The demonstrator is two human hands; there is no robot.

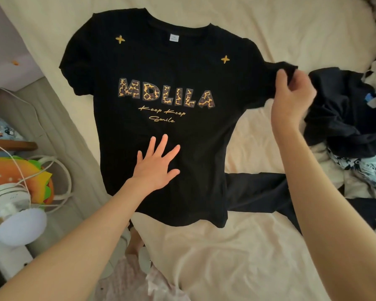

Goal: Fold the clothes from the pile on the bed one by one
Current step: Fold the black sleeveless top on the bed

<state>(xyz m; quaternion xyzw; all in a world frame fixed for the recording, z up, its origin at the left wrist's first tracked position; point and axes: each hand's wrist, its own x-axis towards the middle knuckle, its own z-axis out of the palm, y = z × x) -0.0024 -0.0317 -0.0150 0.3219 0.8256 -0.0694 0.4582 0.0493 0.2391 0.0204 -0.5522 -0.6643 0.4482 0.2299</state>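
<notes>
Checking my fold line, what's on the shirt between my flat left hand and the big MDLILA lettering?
In the head view, only the gold script "Keep Keep Smile" and plain black T-shirt fabric lie between the left hand and the MDLILA lettering.

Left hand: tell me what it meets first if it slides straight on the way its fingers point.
The left hand, flat on the black T-shirt, would likely first reach the gold script lettering, then the leopard-print letters.

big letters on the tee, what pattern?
Leopard print, yellow-brown with dark spots, on the black T-shirt; clearest in the head view.
</notes>
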